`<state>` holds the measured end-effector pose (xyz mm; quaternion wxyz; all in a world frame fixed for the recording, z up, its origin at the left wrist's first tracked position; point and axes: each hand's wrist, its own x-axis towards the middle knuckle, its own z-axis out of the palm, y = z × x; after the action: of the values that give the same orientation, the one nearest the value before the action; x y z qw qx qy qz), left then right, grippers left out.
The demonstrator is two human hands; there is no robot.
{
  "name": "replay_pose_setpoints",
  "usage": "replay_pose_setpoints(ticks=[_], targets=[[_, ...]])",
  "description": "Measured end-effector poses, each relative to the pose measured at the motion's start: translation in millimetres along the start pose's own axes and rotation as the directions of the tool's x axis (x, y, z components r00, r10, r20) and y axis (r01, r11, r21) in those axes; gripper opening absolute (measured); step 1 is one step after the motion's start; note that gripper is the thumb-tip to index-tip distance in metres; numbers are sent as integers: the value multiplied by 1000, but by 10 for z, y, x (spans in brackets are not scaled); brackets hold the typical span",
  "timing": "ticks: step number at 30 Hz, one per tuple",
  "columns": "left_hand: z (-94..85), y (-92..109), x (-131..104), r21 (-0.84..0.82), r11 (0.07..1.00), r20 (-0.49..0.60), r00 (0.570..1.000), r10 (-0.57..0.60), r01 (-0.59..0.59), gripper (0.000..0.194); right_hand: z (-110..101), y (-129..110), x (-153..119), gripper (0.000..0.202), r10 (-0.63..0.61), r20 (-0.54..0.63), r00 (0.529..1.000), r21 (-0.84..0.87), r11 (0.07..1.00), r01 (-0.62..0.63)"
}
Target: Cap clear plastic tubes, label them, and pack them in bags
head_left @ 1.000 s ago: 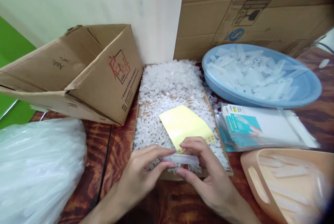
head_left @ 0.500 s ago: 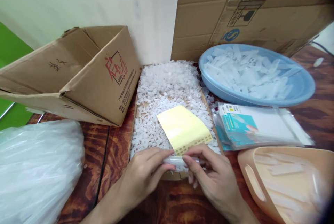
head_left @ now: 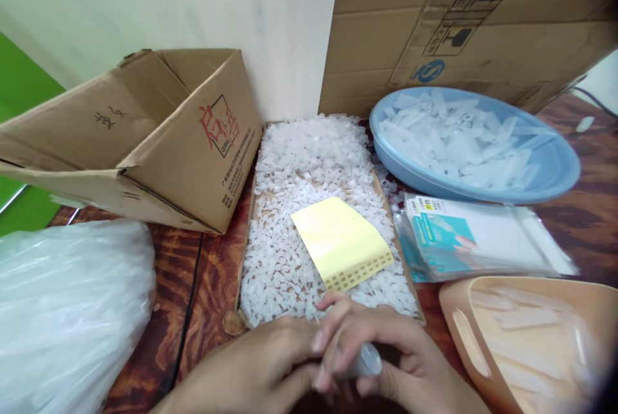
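Note:
My right hand point(head_left: 386, 343) is closed around a small translucent plastic tube point(head_left: 365, 362), whose round end shows between thumb and fingers. Against it, my left hand point(head_left: 284, 356) is closed too, its fingertips meeting the right hand's fingers at the tube's other end, which is hidden. Just beyond both hands, a sheet of yellow paper point(head_left: 338, 240) with rows of small dark dots along its near edge lies on a shallow cardboard tray point(head_left: 245, 259). Many small white translucent plastic pieces point(head_left: 284, 272) fill that tray.
An open cardboard box point(head_left: 193, 163) stands at the left, above a stuffed plastic bag point(head_left: 72, 311). To the right are a blue basin point(head_left: 420, 179) of translucent pieces, flat printed packets point(head_left: 497, 240) and a peach-coloured bin point(head_left: 458, 311). A large carton point(head_left: 376, 34) rises behind.
Both hands have come nearer to me and closer together, off the paper's dotted edge. The tube has turned from lying crosswise to showing its round end. The paper stays put.

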<state>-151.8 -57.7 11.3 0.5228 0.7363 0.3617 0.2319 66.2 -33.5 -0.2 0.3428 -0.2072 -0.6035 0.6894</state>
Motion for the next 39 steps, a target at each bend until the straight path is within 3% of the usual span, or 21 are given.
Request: replay_pose_setpoints(ticks=[3,6,10,13,16,20,22,24,27,29,31,34,39], targets=[[43,-10,22,-94,993,-32,997,-68,64,21,52,45,49,10,-18,-93,995,48,999,22],[113,-45,44,-69,992,-198,973,-120,108,12,85,108,86,21,-77,-309,948,27,996,90],[203,-109,54,206,977,-457,877,144,-53,8,131,167,113,25,-149,-485,862,-24,987,157],[230,-161,73,375,918,-473,825,310,-130,6,145,192,114,24,-137,-570,810,-32,989,144],[226,-228,118,521,846,-430,821,375,-113,21,86,200,88,21,-164,-676,718,-89,986,142],[226,-324,205,701,711,-395,860,322,56,33,-67,159,52,18,-231,-804,548,-126,967,223],[239,-363,252,727,675,-401,876,268,126,39,-115,130,49,18,-206,-836,509,-103,970,222],[252,-396,293,750,645,-383,892,242,147,45,-124,116,47,18,-174,-835,522,-75,976,205],[261,-427,323,759,638,-358,903,238,132,27,-88,124,21,15,-94,-776,623,-21,992,124],[258,-429,327,739,660,-378,895,237,137,20,-59,138,-8,18,-19,-711,703,-21,1000,6],[255,-410,330,720,678,-412,877,245,149,18,-43,149,-33,24,50,-665,745,-51,992,-112],[258,-360,341,705,685,-452,861,234,184,31,-50,167,-47,30,81,-660,747,-72,983,-170],[286,-328,342,632,752,-438,887,146,188,36,-99,211,-47,27,76,-683,726,-54,987,-154]])
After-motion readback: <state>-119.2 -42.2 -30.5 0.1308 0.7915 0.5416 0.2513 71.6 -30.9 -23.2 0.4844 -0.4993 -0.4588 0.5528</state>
